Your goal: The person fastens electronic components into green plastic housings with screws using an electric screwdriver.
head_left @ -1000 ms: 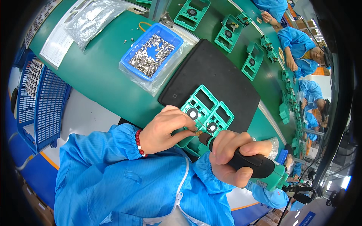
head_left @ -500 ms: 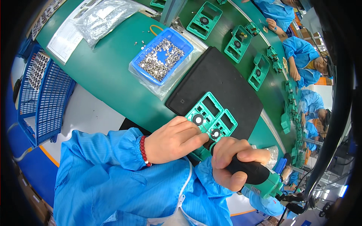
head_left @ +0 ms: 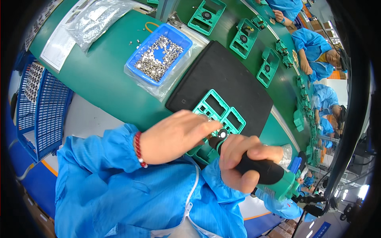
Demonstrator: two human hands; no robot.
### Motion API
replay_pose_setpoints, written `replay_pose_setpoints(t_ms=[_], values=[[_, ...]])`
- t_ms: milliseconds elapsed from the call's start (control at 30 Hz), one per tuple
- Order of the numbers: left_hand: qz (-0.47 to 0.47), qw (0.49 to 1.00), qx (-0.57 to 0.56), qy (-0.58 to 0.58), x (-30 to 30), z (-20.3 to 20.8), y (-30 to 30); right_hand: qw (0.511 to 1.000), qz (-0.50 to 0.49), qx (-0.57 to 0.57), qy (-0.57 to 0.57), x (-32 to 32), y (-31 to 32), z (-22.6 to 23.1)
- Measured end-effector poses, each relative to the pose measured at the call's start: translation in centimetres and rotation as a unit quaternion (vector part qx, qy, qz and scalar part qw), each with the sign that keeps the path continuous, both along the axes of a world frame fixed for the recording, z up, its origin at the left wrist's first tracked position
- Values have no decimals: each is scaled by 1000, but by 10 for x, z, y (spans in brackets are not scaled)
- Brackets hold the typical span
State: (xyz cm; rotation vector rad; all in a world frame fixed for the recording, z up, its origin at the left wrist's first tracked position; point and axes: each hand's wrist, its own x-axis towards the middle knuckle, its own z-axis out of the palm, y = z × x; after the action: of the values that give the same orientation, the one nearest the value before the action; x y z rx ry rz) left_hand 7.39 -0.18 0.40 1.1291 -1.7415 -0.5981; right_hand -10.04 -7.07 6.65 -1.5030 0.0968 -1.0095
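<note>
My right hand (head_left: pixel 246 160) is wrapped round a green and black electric screwdriver (head_left: pixel 279 182), its front end pointing left toward my other hand. My left hand (head_left: pixel 170 137), blurred by motion, has its fingers bent and drawn together over the near side of a green plastic housing (head_left: pixel 226 115). What those fingertips hold, if anything, is hidden. The housing has rectangular openings and lies on a black mat (head_left: pixel 234 75). One round dark part with a pale centre (head_left: pixel 222 134) shows beside the screwdriver's front end. Another green piece (head_left: pixel 205 154) sits below my hands, partly covered.
A blue tray (head_left: pixel 173 35) of small metal parts stands on clear plastic beyond the mat, left. Several green housings (head_left: pixel 264 73) line the far belt, where co-workers in blue (head_left: pixel 317 47) sit. A plastic bag (head_left: pixel 97 22) and blue crate (head_left: pixel 49 103) are at left.
My left hand has shifted a little left and upward over the housing. The screwdriver's front end now sits closer in by the left fingers. The whole view has turned slightly.
</note>
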Motion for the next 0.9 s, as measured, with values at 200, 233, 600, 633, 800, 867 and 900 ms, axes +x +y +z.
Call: replay_pose_setpoints(t_ms=[200, 233, 600, 633, 800, 867, 900], values=[[189, 939, 21, -286, 85, 12, -48, 971, -240, -8, -16, 26, 1, -24], [214, 902, 91, -363, 99, 13, -53, 971, -237, -13, -10, 24, -1, -27], [158, 837, 151, -502, 117, -8, -71, 979, -205, 8, 17, 23, -1, -39], [180, 846, 136, -484, 117, -12, -70, 976, -215, 9, 23, 23, -1, -40], [202, 873, 87, -436, 120, -16, -64, 977, -211, 15, 27, 22, -2, -43], [218, 886, 17, -408, 121, -18, -61, 982, -179, -20, 51, 17, -5, -45], [227, 893, -44, -387, 120, -20, -60, 977, -210, -10, 43, 19, 0, -48]])
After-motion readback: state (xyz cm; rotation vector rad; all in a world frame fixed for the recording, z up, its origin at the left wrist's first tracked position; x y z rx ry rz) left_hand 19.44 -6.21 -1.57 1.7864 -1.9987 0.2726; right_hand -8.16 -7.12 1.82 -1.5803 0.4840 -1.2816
